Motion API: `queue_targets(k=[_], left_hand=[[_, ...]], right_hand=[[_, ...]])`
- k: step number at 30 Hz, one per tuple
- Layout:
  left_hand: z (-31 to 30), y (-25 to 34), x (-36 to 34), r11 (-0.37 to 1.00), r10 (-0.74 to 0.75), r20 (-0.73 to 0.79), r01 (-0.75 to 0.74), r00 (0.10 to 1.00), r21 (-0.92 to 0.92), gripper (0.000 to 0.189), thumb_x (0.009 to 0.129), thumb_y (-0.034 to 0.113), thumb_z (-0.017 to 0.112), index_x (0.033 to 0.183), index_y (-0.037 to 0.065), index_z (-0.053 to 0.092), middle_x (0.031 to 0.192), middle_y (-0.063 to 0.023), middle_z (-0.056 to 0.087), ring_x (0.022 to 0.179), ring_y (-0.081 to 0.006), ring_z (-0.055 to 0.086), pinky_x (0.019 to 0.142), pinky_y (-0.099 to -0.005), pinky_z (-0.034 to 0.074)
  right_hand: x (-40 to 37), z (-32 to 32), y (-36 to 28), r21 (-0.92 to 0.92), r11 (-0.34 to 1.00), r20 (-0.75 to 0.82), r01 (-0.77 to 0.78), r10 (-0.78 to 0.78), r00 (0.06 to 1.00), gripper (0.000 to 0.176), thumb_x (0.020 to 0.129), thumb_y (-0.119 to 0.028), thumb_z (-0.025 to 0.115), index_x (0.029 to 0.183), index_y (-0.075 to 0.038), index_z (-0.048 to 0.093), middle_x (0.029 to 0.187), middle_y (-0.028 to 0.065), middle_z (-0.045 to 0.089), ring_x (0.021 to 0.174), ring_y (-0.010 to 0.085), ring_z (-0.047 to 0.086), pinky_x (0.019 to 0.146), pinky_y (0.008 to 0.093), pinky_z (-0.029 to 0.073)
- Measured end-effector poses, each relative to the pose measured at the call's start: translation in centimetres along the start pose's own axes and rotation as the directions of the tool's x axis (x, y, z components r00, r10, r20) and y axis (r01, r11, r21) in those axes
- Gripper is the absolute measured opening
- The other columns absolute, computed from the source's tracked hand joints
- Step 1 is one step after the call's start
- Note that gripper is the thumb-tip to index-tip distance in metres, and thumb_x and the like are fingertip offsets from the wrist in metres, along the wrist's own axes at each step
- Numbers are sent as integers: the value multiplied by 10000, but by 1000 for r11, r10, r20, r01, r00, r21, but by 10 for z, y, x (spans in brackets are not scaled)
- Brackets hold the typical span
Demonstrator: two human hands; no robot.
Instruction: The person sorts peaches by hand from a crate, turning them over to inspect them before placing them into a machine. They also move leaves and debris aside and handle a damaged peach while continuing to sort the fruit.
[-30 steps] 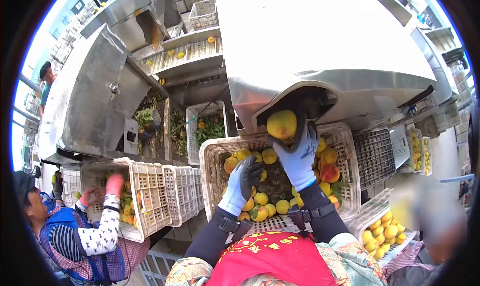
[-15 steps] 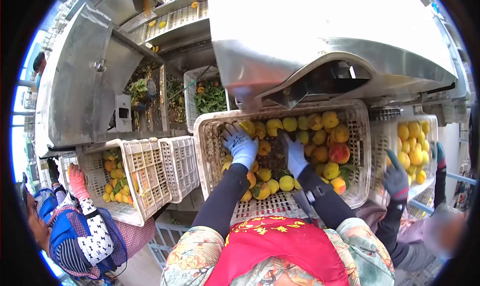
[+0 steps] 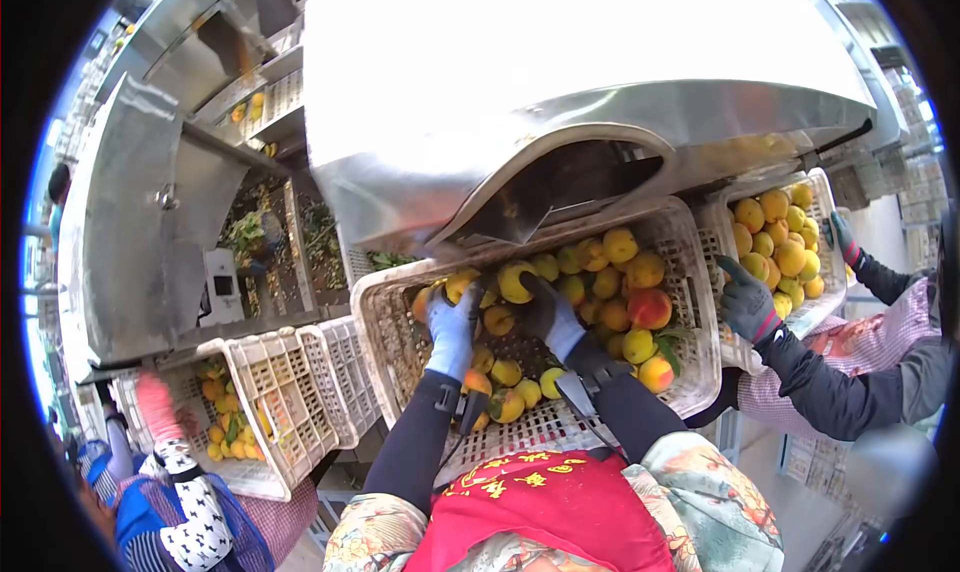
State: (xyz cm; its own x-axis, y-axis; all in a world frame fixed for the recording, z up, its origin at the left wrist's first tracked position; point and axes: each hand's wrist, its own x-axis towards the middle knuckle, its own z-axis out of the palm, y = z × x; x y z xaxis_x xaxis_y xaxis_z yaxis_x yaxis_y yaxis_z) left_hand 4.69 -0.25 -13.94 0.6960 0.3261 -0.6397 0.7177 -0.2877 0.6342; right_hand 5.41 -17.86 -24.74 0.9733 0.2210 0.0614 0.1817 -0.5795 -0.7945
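A plastic crate (image 3: 706, 364) of yellow and orange peaches stands in front of my body. My left hand (image 3: 452, 327), in a blue-and-grey glove, is at the crate's left side with its fingers curled around a yellow peach (image 3: 460, 284). My right hand (image 3: 553, 320), gloved alike with dark fingers, grips another yellow peach (image 3: 515, 281) near the middle of the far row. Its fingertips are partly hidden by the fruit. A red-blushed peach (image 3: 649, 309) lies among the others to the right.
A metal machine with a curved chute opening (image 3: 560, 177) overhangs the crate's far edge. At right, a co-worker's gloved hand (image 3: 748, 300) touches a crate of peaches (image 3: 785, 237). At left, another person's pink glove (image 3: 157, 407) is beside a tilted crate (image 3: 290, 382).
My left hand has gone from spread over the fruit to curled around a peach. The right hand has moved from the crate's bare floor onto a peach. The camera view has shifted.
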Motion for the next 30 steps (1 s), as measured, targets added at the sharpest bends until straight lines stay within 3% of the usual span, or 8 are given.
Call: queue_targets(k=[1,2,4,8,12,22,24,30], left_hand=[[-6,7,-15,839,34,280,124,960,-529,801,721,604,709,1294,79,515,1367,-139,457,1230,-350,406,1046,-496,331],[-12,16,-30,425,226,471,349,852,-835,763,728,610,709,1259,88,540,1346,-110,483,1156,-344,486,993,-483,430],[-21,40,-67,153,430,508,494,746,-856,697,741,597,717,1212,111,553,1261,-100,535,1046,-289,546,879,-450,512],[-32,50,-81,40,615,242,276,751,-960,725,761,559,691,1261,57,537,1284,-127,551,1198,-316,503,1076,-489,360],[-55,48,-87,264,696,269,111,665,-958,852,645,515,773,1268,3,500,1371,-174,474,1285,-325,439,1134,-482,276],[-55,55,-81,239,733,295,175,613,-955,817,661,331,768,1341,23,435,1361,-157,484,1292,-336,437,1117,-476,320],[-49,58,-81,171,621,79,-36,780,-985,800,680,265,754,1364,23,418,1332,-145,508,1269,-315,459,1117,-452,320],[-62,44,-97,329,614,132,-100,778,-939,916,710,82,752,1492,146,280,1272,-85,513,1128,-223,558,949,-385,507]], right_hand=[[6,-31,-46,639,738,49,-214,239,970,543,786,-159,755,1264,-10,544,1123,73,637,1000,180,624,820,313,535],[10,-54,-84,949,90,249,-303,378,892,617,749,-158,788,1281,-3,518,1136,81,633,1012,184,621,830,319,537],[5,-73,-108,942,256,144,-219,280,949,689,722,-166,808,1312,-6,489,1183,97,611,1051,188,604,881,323,514],[-1,-116,-161,726,687,-5,3,1,1000,842,698,-178,833,1396,-4,395,1310,123,537,1171,195,534,1008,330,434],[-6,-148,-217,203,973,-56,111,-101,993,975,650,-253,853,1438,-13,332,1373,178,486,1232,304,513,1028,371,415],[9,-177,-235,-4,972,-8,235,-235,972,983,621,-342,848,1416,-8,376,1279,210,537,1071,389,567,907,425,466],[18,-164,-232,-118,965,-273,236,-260,926,932,594,-238,867,1382,-5,428,1194,187,593,1064,355,590,916,391,471],[54,-128,-207,-291,950,-478,113,-247,843,971,637,-420,817,1389,19,387,1301,250,493,1218,436,443,1047,555,304]])
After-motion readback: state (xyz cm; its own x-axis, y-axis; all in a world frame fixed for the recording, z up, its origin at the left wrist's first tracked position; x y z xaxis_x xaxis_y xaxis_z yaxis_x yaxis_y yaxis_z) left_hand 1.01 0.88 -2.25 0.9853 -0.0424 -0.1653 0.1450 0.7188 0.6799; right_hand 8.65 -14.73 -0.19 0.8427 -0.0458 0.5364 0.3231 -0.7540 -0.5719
